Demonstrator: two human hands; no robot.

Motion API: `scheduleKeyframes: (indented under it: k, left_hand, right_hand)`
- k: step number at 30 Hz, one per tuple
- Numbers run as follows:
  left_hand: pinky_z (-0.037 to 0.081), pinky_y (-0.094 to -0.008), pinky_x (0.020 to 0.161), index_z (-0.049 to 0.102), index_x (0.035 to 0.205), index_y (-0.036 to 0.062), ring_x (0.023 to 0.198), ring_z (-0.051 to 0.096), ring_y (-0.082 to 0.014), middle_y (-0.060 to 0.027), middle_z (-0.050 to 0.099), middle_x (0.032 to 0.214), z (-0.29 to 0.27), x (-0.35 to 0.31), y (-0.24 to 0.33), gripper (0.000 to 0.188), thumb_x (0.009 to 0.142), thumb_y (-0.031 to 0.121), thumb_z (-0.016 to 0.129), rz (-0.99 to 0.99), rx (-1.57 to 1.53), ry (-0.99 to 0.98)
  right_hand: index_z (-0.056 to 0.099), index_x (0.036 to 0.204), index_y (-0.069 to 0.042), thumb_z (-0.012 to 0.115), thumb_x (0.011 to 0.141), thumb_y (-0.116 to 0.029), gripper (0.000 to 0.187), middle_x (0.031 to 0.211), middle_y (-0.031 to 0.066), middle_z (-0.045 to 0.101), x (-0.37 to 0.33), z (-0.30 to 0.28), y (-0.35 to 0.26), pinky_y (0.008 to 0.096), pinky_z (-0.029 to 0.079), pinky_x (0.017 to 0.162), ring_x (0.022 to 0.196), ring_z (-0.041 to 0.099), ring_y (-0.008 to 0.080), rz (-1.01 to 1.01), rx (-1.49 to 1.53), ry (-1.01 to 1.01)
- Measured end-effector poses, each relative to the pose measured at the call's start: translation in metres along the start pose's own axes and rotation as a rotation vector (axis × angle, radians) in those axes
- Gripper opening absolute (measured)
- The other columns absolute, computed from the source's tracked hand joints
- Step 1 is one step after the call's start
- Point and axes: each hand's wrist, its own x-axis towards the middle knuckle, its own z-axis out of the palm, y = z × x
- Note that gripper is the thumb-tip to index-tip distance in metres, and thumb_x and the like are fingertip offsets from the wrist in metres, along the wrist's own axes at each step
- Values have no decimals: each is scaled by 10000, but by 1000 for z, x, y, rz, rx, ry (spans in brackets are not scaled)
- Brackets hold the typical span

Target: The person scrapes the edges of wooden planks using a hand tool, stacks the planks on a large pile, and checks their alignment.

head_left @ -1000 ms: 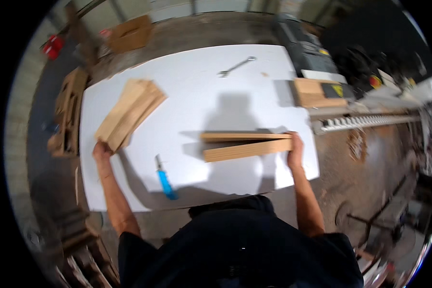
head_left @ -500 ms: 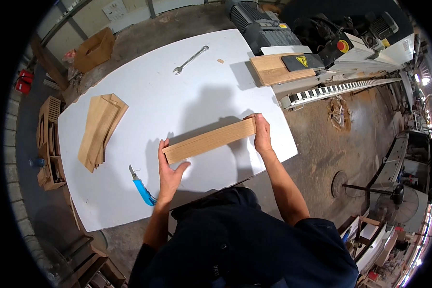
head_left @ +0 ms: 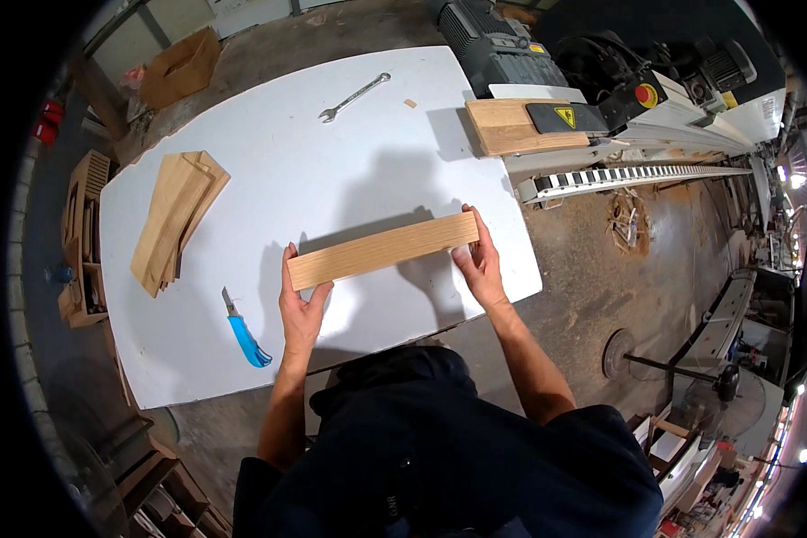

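Note:
A long light wooden board [head_left: 383,250] lies across the near half of the white table [head_left: 332,170]. My left hand [head_left: 301,303] grips its left end and my right hand [head_left: 478,263] grips its right end. A stack of similar wooden boards [head_left: 175,218] rests at the table's left side. Just left of my left hand lies a blue-handled utility knife [head_left: 245,334].
A metal wrench [head_left: 354,96] lies at the table's far edge. A woodworking machine [head_left: 601,99] with a wooden block and a red button stands to the right. A cardboard box [head_left: 179,67] sits on the floor at the far left. Wooden crates [head_left: 81,238] stand left of the table.
My left hand left the stack at the left and took hold of the board's left end. The board now lies flat, held at both ends, slightly nearer to me.

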Motion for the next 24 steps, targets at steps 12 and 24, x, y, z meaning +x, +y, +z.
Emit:
scheduleKeyframes:
  k: [12,24]
  left_hand:
    - [491,-321,895,461,1310,-14,1057,599,-214,-161,602,1190,-26,-16,-14,577,792,30,710,36,181,-36]
    - [455,-334,975,457,1353,-9,1188,542,-229,-161,527,1343,-16,-39,-54,608,821,114,725,72,0,140]
  right_hand:
    - [513,1308,-4,690,851,-84,497,1289,171,575,13,-38,30,335,452,979,1188,553,248,32,-447,-194]
    - [574,1158,56,595,893,-13,274,1145,157,629,27,-39,48,301,429,915,1049,567,193,23,-511,-329]
